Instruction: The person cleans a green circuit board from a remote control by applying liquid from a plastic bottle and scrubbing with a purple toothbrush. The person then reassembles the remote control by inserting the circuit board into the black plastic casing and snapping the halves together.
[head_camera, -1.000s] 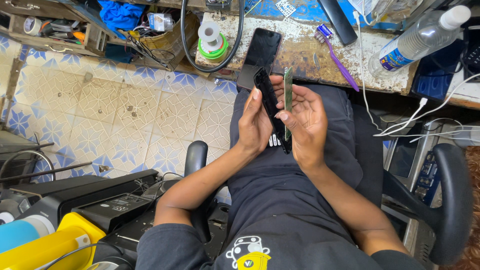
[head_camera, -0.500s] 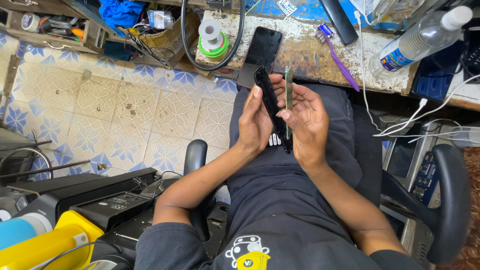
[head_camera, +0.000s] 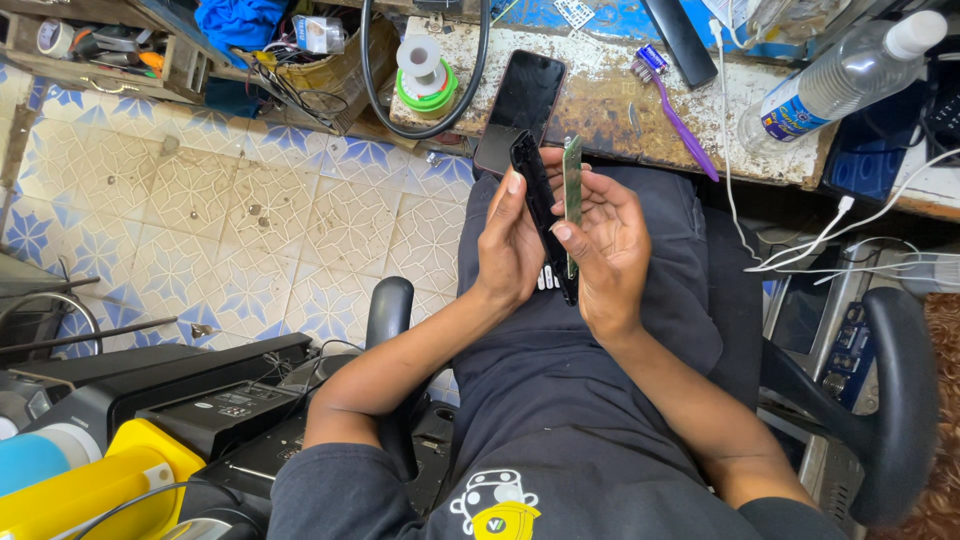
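I sit in a chair and hold two parts over my lap. My left hand (head_camera: 510, 245) grips a long black casing (head_camera: 541, 205), seen edge-on and upright. My right hand (head_camera: 610, 250) pinches a narrow green circuit board (head_camera: 572, 185) just to the right of the casing, almost touching it. A dark phone (head_camera: 522, 105) lies face up at the edge of the worn workbench (head_camera: 600, 95), just beyond my hands.
On the bench lie a purple toothbrush (head_camera: 672, 110), a clear water bottle (head_camera: 835, 80), a solder spool (head_camera: 422, 70) and a black cable loop. White cables hang at right. A patterned tile floor (head_camera: 220, 220) lies left; a black printer (head_camera: 200, 400) and chair armrests flank me.
My hands and the two parts have stayed nearly still; the casing and board keep the same close position.
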